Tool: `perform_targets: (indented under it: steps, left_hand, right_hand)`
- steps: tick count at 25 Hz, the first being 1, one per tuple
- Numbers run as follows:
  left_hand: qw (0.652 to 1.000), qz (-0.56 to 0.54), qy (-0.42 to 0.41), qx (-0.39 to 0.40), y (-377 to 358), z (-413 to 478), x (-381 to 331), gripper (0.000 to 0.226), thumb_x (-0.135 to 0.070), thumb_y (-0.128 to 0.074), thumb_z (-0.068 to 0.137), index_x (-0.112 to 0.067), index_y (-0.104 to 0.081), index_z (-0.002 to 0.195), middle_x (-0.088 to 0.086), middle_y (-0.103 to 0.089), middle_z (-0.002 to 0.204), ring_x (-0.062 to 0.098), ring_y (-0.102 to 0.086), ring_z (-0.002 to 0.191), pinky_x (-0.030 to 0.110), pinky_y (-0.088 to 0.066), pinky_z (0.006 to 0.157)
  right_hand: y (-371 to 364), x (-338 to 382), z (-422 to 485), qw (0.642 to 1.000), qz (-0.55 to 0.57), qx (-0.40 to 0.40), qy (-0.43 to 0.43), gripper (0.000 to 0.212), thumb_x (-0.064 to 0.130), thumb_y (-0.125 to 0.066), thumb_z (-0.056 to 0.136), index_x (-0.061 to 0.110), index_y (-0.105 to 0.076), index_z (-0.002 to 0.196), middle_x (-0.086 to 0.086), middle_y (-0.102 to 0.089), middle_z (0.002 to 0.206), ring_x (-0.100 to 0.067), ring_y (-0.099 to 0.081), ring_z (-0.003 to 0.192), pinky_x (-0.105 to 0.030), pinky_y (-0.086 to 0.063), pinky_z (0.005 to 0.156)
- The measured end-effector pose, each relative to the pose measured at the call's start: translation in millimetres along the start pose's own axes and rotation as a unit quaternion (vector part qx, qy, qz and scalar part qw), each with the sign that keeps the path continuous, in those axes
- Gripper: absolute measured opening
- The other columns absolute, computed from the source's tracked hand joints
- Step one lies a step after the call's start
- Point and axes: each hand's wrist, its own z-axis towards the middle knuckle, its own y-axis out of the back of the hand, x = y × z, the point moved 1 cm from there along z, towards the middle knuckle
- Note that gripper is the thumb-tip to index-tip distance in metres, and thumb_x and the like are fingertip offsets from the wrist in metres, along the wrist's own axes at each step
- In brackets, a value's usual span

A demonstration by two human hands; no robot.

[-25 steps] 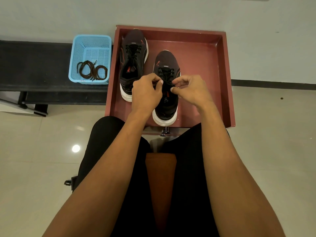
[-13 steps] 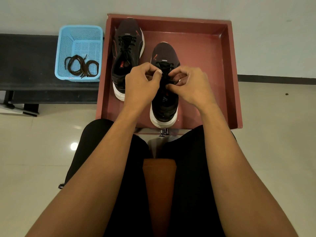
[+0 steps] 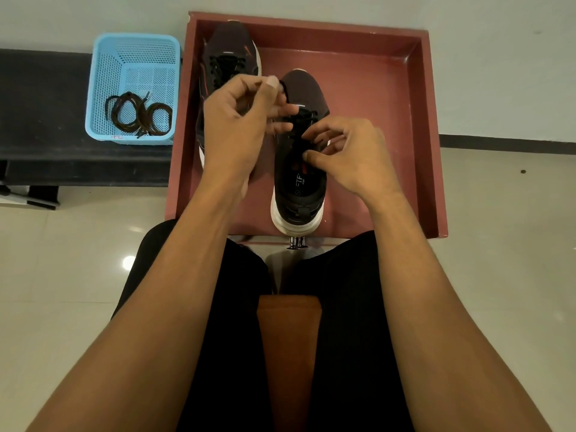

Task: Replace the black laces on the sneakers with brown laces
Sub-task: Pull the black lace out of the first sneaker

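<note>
Over red tray (image 3: 374, 88): left hand (image 3: 246, 120), right hand (image 3: 352, 154) (curled fingertips) tight on black lace (image 3: 304, 120).

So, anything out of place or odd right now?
Nothing stands out. The farther sneaker and nearer sneaker sit upright in the red tray, brown laces lie coiled in the blue basket, and the left hand and right hand pinch the nearer one's black lace.

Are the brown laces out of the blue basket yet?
No, the brown laces lie coiled on the floor of the blue basket.
</note>
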Motion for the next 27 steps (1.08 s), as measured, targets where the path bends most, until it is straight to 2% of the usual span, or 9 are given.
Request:
perform_targets:
  steps: [2, 4, 8, 11, 14, 17, 19, 22, 27]
  left_hand:
    - [0.997, 0.08, 0.015, 0.016, 0.2, -0.2, 7.6, 0.008, -0.017, -0.068, 0.101, -0.009, -0.07, 0.102, 0.009, -0.076, 0.096, 0.022, -0.078, 0.091, 0.037, -0.063, 0.08]
    - [0.978, 0.207, 0.009, 0.034, 3.0, -1.6, 13.4, 0.008, -0.02, -0.073, 0.096, -0.018, -0.074, 0.103, -0.001, -0.077, 0.095, 0.011, -0.076, 0.089, 0.034, -0.063, 0.084]
    - [0.934, 0.35, 0.011, 0.072, 3.6, -6.9, 11.2, 0.015, -0.025, -0.076, 0.094, -0.027, -0.079, 0.108, -0.015, -0.076, 0.093, -0.005, -0.07, 0.089, 0.005, -0.05, 0.078]
    - [0.913, 0.395, 0.003, 0.1, 0.6, -8.6, 9.1, 0.017, -0.025, -0.077, 0.094, -0.027, -0.079, 0.111, -0.015, -0.074, 0.095, -0.001, -0.071, 0.089, 0.009, -0.053, 0.083]
    - [0.906, 0.409, -0.017, 0.112, -2.7, -8.3, 8.9, 0.016, -0.022, -0.078, 0.093, -0.027, -0.078, 0.107, -0.012, -0.072, 0.097, 0.003, -0.07, 0.087, 0.017, -0.056, 0.086]
    - [0.904, 0.41, -0.014, 0.124, -5.5, -7.7, 12.1, 0.009, -0.023, -0.076, 0.093, -0.025, -0.071, 0.1, -0.006, -0.068, 0.103, 0.008, -0.068, 0.088, 0.023, -0.056, 0.085]
    - [0.9, 0.41, -0.001, 0.148, -5.7, -7.4, 15.3, 0.012, -0.028, -0.073, 0.095, -0.019, -0.065, 0.098, 0.001, -0.064, 0.106, 0.015, -0.065, 0.092, 0.029, -0.054, 0.087]
    - [0.93, 0.336, 0.025, 0.148, -3.4, -5.8, 16.0, 0.02, -0.031, -0.068, 0.098, -0.011, -0.062, 0.098, 0.009, -0.066, 0.101, 0.017, -0.063, 0.088, 0.042, -0.056, 0.089]
    - [0.979, 0.198, 0.024, 0.029, 3.4, -1.9, 9.5, 0.013, -0.025, -0.066, 0.101, -0.017, -0.06, 0.094, 0.002, -0.068, 0.087, 0.011, -0.065, 0.078, 0.034, -0.06, 0.074]
  right_hand:
    - [0.4, 1.4, -0.3, 1.0, 0.011, -0.008, -0.002, 0.022, 0.02, -0.087, 0.084, 0.032, -0.08, 0.1, 0.009, -0.076, 0.09, -0.005, -0.071, 0.073, -0.017, -0.057, 0.072]
    - [0.7, 2.0, -0.6, 0.999, 0.029, -0.014, -0.01, 0.016, 0.02, -0.085, 0.086, 0.029, -0.081, 0.098, 0.009, -0.077, 0.09, -0.005, -0.07, 0.072, -0.018, -0.058, 0.072]
    - [1.6, 1.4, 0.2, 0.997, 0.069, -0.008, -0.043, 0.007, 0.021, -0.08, 0.091, 0.022, -0.08, 0.098, 0.009, -0.075, 0.084, -0.015, -0.074, 0.078, -0.035, -0.065, 0.078]
    - [2.6, 0.9, 2.0, 0.994, 0.082, 0.012, -0.064, 0.007, 0.02, -0.074, 0.096, 0.017, -0.078, 0.101, 0.008, -0.074, 0.087, -0.006, -0.069, 0.076, -0.035, -0.064, 0.081]
    - [3.2, 2.8, 1.7, 0.991, 0.106, 0.032, -0.075, 0.008, 0.019, -0.069, 0.101, 0.017, -0.077, 0.1, 0.002, -0.074, 0.092, -0.005, -0.065, 0.079, -0.032, -0.06, 0.081]
    - [3.7, 6.3, 0.9, 0.983, 0.144, 0.068, -0.093, 0.016, 0.018, -0.063, 0.103, 0.016, -0.074, 0.092, -0.002, -0.07, 0.087, -0.006, -0.064, 0.077, -0.025, -0.056, 0.073]
    - [3.4, 7.9, 1.3, 0.974, 0.178, 0.089, -0.108, 0.019, 0.02, -0.057, 0.102, 0.011, -0.069, 0.09, -0.006, -0.062, 0.084, -0.013, -0.058, 0.076, -0.029, -0.05, 0.074]
    - [5.8, 11.3, 2.4, 0.953, 0.26, 0.072, -0.136, 0.017, 0.025, -0.055, 0.096, 0.014, -0.066, 0.089, -0.006, -0.059, 0.086, -0.015, -0.056, 0.079, -0.033, -0.049, 0.072]
    - [14.1, 10.9, 3.0, 0.922, 0.353, -0.002, -0.158, 0.015, 0.016, -0.056, 0.099, 0.015, -0.063, 0.085, -0.007, -0.06, 0.086, -0.016, -0.055, 0.074, -0.029, -0.046, 0.062]
